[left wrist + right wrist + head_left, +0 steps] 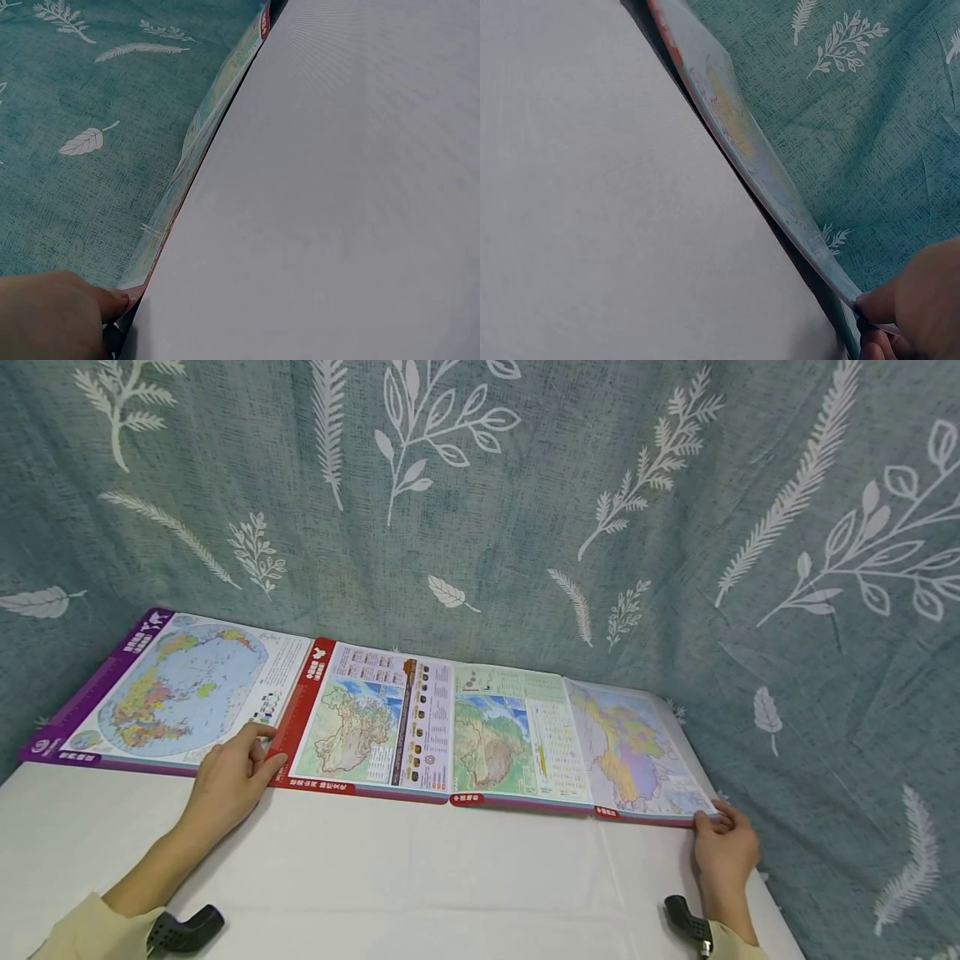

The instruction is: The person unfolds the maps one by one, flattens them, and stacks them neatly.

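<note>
A long fold-out map (491,743) lies spread in several joined panels, with a red strip (300,718) at its left end. My left hand (231,777) grips the near corner of that strip; its thumb (114,301) lies on top of the edge. At the far right end, my right hand (727,847) pinches the near corner of the last panel (630,735), thumb above and fingers below in the right wrist view. A world map (202,689) with a purple border is to the left, its right part partly covered by my left hand.
Everything lies on a white-covered table (450,877). A teal curtain (480,568) with white leaf prints hangs right behind the maps. Black devices stick out from my left sleeve (97,935) and right sleeve (731,943).
</note>
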A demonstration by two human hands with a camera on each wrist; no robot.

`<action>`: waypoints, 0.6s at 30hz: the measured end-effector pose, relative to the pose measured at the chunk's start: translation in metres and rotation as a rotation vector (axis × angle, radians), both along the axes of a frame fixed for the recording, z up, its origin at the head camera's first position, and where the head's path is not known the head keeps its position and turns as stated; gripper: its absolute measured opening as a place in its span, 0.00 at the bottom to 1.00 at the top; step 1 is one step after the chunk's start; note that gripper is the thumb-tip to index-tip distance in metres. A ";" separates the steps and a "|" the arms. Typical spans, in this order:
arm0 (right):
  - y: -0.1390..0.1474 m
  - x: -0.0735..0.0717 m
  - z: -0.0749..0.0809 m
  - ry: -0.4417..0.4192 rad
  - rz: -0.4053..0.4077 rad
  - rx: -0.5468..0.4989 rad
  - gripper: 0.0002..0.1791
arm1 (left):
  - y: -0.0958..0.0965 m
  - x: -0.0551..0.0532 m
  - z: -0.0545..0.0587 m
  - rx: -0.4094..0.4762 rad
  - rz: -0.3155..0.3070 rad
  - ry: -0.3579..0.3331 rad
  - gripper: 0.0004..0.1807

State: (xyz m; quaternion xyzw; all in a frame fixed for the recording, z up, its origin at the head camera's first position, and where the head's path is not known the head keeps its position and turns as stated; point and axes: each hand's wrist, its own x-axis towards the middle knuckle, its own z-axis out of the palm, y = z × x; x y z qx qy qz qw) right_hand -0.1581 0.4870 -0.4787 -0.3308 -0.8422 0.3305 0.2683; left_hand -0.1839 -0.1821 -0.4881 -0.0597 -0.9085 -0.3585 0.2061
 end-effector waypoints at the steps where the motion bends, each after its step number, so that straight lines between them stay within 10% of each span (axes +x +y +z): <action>1: 0.000 0.000 0.000 0.004 -0.001 0.000 0.23 | 0.000 0.000 0.000 -0.001 0.001 -0.001 0.22; 18: -0.003 0.001 0.002 0.014 0.019 0.061 0.27 | 0.001 0.001 0.000 0.013 0.008 0.022 0.22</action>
